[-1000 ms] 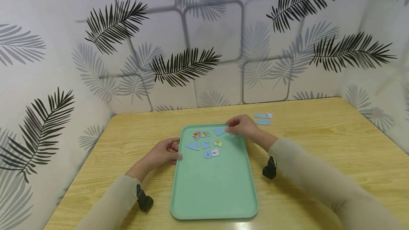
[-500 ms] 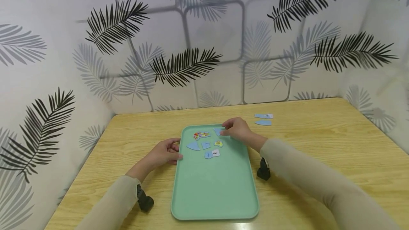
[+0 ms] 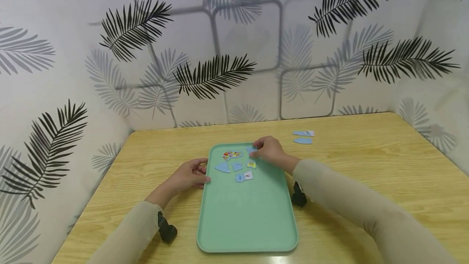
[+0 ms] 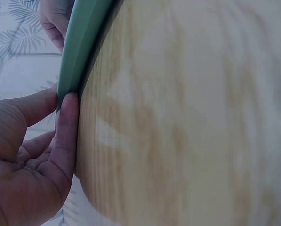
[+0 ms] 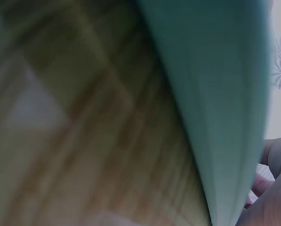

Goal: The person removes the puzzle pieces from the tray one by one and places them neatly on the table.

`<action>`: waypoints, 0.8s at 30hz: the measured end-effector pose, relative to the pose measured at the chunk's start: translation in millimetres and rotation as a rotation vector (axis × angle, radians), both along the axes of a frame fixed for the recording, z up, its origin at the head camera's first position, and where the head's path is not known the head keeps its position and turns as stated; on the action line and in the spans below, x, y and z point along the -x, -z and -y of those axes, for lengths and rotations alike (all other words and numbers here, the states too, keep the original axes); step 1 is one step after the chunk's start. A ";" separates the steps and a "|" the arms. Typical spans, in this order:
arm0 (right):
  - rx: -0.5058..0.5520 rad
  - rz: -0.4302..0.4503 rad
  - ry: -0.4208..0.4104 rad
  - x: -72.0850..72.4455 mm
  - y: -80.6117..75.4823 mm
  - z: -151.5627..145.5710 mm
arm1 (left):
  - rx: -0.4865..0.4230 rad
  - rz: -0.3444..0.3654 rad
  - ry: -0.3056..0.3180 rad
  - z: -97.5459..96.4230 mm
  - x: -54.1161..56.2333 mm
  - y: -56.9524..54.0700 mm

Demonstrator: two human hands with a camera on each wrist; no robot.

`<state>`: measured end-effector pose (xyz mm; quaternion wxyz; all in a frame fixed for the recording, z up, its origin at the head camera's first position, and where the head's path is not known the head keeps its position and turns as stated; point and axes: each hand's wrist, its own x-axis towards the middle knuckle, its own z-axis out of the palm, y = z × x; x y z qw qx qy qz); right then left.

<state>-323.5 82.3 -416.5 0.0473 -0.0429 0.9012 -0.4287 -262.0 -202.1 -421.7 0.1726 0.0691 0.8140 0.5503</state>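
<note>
A green tray (image 3: pixel 249 219) lies lengthwise on the wooden table. My left hand (image 3: pixel 188 175) holds its left rim; in the left wrist view the thumb and fingers of that hand (image 4: pixel 29 165) pinch the tray's edge (image 4: pixel 86 47). Over the tray's far right corner, my right hand (image 3: pixel 269 150) pinches a light blue puzzle piece (image 3: pixel 250 149), partly hidden by the fingers. Nearby on the tray lie a multicoloured piece (image 3: pixel 232 155), a blue triangular piece (image 3: pixel 222 168), a small blue piece (image 3: pixel 237 166), a yellow piece (image 3: pixel 251 165) and a blue-and-white piece (image 3: pixel 244 176).
Beyond the tray's right side, two narrow pieces lie on the table (image 3: pixel 351 166): a blue-and-white strip (image 3: pixel 303 133) and a pointed blue one (image 3: pixel 303 140). A leaf-patterned wall (image 3: pixel 253 93) stands behind the table.
My right hand has moved left and slightly toward me over the tray's far right corner, fingers now farther over the light blue piece. The left hand stays at the rim.
</note>
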 end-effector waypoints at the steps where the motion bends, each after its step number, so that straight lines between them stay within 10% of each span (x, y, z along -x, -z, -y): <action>1: -0.008 -0.005 -0.003 0.3 0.3 0.0 | 0.001 0.001 -0.001 -0.4 -0.2 -0.4; 24: -0.101 -0.019 -0.038 -0.2 0.0 3.0 | 0.015 -0.003 0.001 -2.2 -1.0 -1.9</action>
